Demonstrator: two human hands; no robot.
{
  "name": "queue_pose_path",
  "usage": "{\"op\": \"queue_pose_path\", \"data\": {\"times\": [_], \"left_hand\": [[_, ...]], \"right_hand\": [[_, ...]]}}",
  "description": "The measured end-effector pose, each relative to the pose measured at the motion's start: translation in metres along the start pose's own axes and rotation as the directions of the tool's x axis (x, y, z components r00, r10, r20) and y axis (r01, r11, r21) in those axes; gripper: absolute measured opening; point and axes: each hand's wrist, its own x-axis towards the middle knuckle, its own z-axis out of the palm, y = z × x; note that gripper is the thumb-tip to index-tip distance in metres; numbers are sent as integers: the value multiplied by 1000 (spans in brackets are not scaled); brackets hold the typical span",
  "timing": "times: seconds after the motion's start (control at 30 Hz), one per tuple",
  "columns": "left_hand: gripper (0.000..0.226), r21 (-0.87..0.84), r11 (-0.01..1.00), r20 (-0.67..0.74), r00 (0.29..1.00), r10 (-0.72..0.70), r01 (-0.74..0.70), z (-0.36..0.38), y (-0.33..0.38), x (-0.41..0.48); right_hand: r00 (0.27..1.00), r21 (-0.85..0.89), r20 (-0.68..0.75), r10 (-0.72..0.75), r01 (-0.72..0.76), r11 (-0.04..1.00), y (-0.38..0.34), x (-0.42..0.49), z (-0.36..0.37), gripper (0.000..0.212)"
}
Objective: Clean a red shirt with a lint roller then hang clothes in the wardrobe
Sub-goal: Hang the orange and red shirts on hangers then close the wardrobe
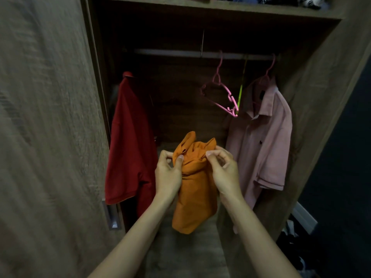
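Note:
I hold a bunched orange shirt (195,183) in front of the open wardrobe. My left hand (167,173) pinches its upper left edge and my right hand (222,171) pinches its upper right edge; the cloth hangs down between my forearms. A red shirt (130,141) hangs at the left of the rail (180,52). A pink shirt (263,141) hangs at the right on a pink hanger. An empty pink hanger (219,97) hangs tilted from the rail between them. No lint roller is in view.
The wardrobe door (46,127) stands open at my left, with a metal handle (112,215) near its edge. A shelf (220,7) above the rail holds folded clothes. A green hanger (242,87) hangs beside the pink shirt. Dark items lie on the floor at the lower right.

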Motion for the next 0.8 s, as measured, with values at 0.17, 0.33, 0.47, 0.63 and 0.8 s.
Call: {"op": "queue_pose_path", "data": {"times": [0.17, 0.33, 0.47, 0.63, 0.8], "left_hand": [[11, 121, 981, -32, 987, 159, -154, -4, -3, 0], [24, 114, 944, 103, 948, 300, -311, -17, -14, 5], [45, 75, 961, 201, 948, 246, -265, -18, -20, 7], [39, 36, 998, 360, 932, 28, -44, -16, -17, 2], [19, 165, 981, 483, 876, 13, -106, -8, -15, -7]], "right_hand": [[983, -133, -12, -182, 179, 975, -3, 6, -7, 11], [999, 125, -27, 40, -36, 992, -2, 19, -11, 19], [992, 174, -13, 126, -122, 977, -3, 23, -8, 23], [989, 206, -31, 145, -135, 969, -6, 23, -1, 22], [989, 255, -46, 138, -122, 959, -11, 24, -1, 21]]}}
